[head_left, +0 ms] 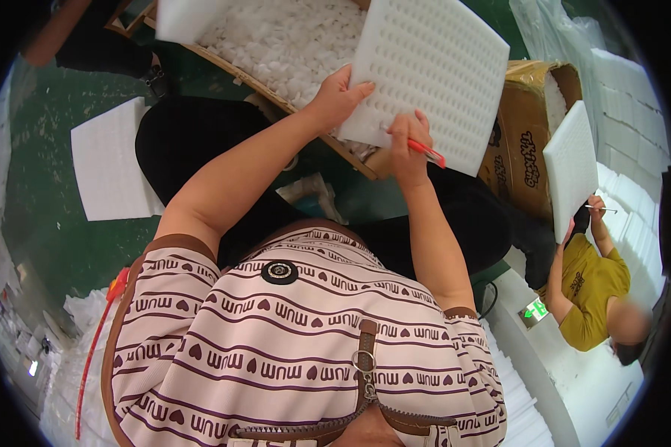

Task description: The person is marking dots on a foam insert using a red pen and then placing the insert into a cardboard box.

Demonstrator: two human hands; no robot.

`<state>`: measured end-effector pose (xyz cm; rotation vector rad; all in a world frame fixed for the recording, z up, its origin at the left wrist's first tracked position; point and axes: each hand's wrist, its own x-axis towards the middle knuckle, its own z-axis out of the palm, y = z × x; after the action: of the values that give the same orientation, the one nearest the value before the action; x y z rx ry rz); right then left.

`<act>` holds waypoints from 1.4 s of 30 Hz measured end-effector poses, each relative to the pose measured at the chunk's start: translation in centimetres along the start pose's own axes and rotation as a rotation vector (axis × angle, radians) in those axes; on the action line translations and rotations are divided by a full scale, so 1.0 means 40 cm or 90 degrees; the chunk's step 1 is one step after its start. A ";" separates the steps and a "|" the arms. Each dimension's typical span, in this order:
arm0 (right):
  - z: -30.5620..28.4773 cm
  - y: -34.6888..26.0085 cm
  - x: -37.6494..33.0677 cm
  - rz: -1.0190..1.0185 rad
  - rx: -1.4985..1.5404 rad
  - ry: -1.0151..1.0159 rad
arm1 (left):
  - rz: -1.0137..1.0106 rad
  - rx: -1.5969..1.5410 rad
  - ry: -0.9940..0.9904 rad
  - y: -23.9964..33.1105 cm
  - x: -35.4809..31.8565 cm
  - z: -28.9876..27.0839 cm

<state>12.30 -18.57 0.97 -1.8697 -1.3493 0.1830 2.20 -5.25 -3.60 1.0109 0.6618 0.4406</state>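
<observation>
A white foam sheet (440, 67) with rows of small round holes or dents is tilted in front of me. My left hand (339, 98) grips its left edge, thumb on top and the other fingers hidden behind. Closed around a red pen (427, 153), my right hand (408, 145) is at the sheet's lower part. The pen's red end sticks out toward the lower right; its other end points at the sheet and is hard to make out.
Beyond the sheet is a box (227, 67) full of loose white foam bits (276, 45). A brown carton (525, 134) stands to the right. At far right a co-worker (593, 290) holds another foam sheet (572, 171). A white foam block (108, 164) lies on the green floor at left.
</observation>
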 end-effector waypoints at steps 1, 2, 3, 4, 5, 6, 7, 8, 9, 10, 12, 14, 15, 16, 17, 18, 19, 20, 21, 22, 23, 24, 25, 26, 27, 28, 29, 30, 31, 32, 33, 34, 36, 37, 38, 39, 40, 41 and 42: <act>-0.001 -0.005 0.003 0.028 0.056 0.009 | 0.003 -0.005 0.003 -0.005 0.001 -0.005; -0.001 -0.010 0.003 0.029 0.056 0.008 | 0.001 -0.006 0.003 0.001 -0.003 -0.001; 0.002 -0.016 0.005 0.026 0.050 0.000 | -0.005 -0.005 0.000 0.007 -0.006 0.002; 0.008 -0.023 0.007 0.024 0.045 -0.007 | -0.011 -0.005 -0.004 0.014 -0.009 0.005; 0.013 -0.029 0.006 0.021 0.039 -0.015 | -0.018 -0.004 -0.007 0.021 -0.013 0.009; 0.017 -0.031 0.003 0.018 0.034 -0.023 | -0.024 -0.003 -0.011 0.021 -0.017 0.011; 0.019 -0.033 0.007 0.016 0.035 -0.023 | -0.022 -0.003 -0.009 0.022 -0.016 0.011; 0.023 -0.033 0.008 0.022 0.028 -0.028 | -0.022 -0.009 -0.011 0.017 -0.015 0.010; 0.026 -0.032 0.008 0.029 0.021 -0.033 | -0.022 -0.015 -0.012 0.009 -0.014 0.009; 0.029 -0.031 0.008 0.036 0.015 -0.038 | -0.022 -0.021 -0.013 0.004 -0.013 0.008; 0.030 -0.036 0.015 0.040 0.009 -0.046 | -0.021 -0.028 -0.010 -0.003 -0.005 0.003; 0.010 -0.060 0.024 0.049 0.033 -0.032 | -0.016 -0.021 0.000 -0.007 0.004 -0.002; 0.001 -0.072 0.027 0.055 0.045 -0.025 | -0.016 -0.017 0.004 -0.010 0.006 -0.002; -0.002 -0.076 0.030 0.061 0.056 -0.018 | -0.015 -0.014 0.009 -0.013 0.010 -0.002; 0.010 -0.069 0.037 0.016 0.020 -0.013 | 0.006 -0.023 0.017 -0.009 0.015 0.010; 0.027 -0.060 0.040 -0.031 -0.018 -0.007 | 0.028 -0.033 0.024 -0.004 0.018 0.022; 0.032 -0.056 0.034 -0.036 -0.022 -0.001 | 0.035 -0.032 0.018 0.002 0.013 0.027; 0.040 -0.043 0.042 -0.113 -0.103 -0.020 | 0.056 0.075 0.044 0.011 0.016 0.025; 0.053 -0.026 0.042 -0.190 -0.186 -0.036 | 0.082 0.183 0.073 0.015 0.009 0.023; 0.081 0.016 0.019 -0.234 -0.172 -0.049 | 0.068 0.214 0.091 -0.004 0.010 0.015; 0.077 -0.016 0.034 -0.250 -0.235 -0.036 | 0.013 0.269 0.077 -0.004 0.007 0.000; 0.102 -0.004 0.027 -0.281 -0.335 0.024 | 0.097 0.283 0.074 -0.012 -0.001 0.002; 0.104 0.011 0.016 -0.299 -0.387 0.024 | 0.094 0.217 0.095 -0.017 -0.006 0.008; 0.110 0.016 0.005 -0.333 -0.398 0.049 | 0.083 0.149 0.108 -0.030 -0.013 0.010; 0.101 -0.008 -0.002 -0.275 -0.372 -0.002 | 0.059 0.077 0.116 -0.042 -0.024 0.009; 0.101 -0.004 -0.013 -0.184 -0.264 0.014 | 0.022 0.002 0.114 -0.046 -0.034 0.017; 0.102 0.001 -0.025 -0.163 -0.253 0.017 | -0.033 -0.073 0.116 -0.044 -0.054 0.022; 0.106 0.016 -0.023 -0.141 -0.241 0.018 | -0.078 -0.123 0.100 -0.039 -0.063 0.018; 0.092 0.007 -0.025 -0.091 -0.193 -0.001 | -0.058 -0.117 0.095 -0.031 -0.066 0.016; 0.086 0.007 -0.012 -0.099 -0.193 0.011 | -0.083 -0.107 0.080 -0.021 -0.077 0.017; 0.084 0.016 0.000 -0.112 -0.174 0.018 | -0.112 -0.097 0.063 -0.014 -0.086 0.020; 0.082 0.022 0.003 -0.116 -0.159 0.027 | -0.149 -0.084 0.041 -0.011 -0.097 0.023; 0.071 0.037 -0.011 -0.113 -0.135 0.049 | -0.231 -0.052 -0.014 -0.011 -0.109 0.037; 0.071 0.021 -0.004 -0.112 -0.131 0.047 | -0.224 -0.027 0.011 -0.023 -0.103 0.033; 0.078 0.003 0.018 -0.110 -0.130 0.046 | -0.214 -0.002 0.032 -0.030 -0.090 0.020; 0.084 0.002 0.022 -0.087 -0.151 0.070 | -0.222 0.012 -0.004 -0.016 -0.086 0.022; 0.089 0.004 0.027 -0.087 -0.114 0.072 | -0.207 -0.010 0.010 0.002 -0.083 0.024; 0.090 0.004 0.029 -0.097 -0.070 0.066 | -0.188 -0.040 0.037 0.014 -0.083 0.017; 0.080 -0.004 0.026 -0.066 -0.059 0.057 | -0.196 -0.052 0.028 0.005 -0.078 0.005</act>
<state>10.89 -16.02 -0.72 -1.8547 -1.4104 -0.0157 0.05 -7.20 -2.41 0.8070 0.8177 0.2177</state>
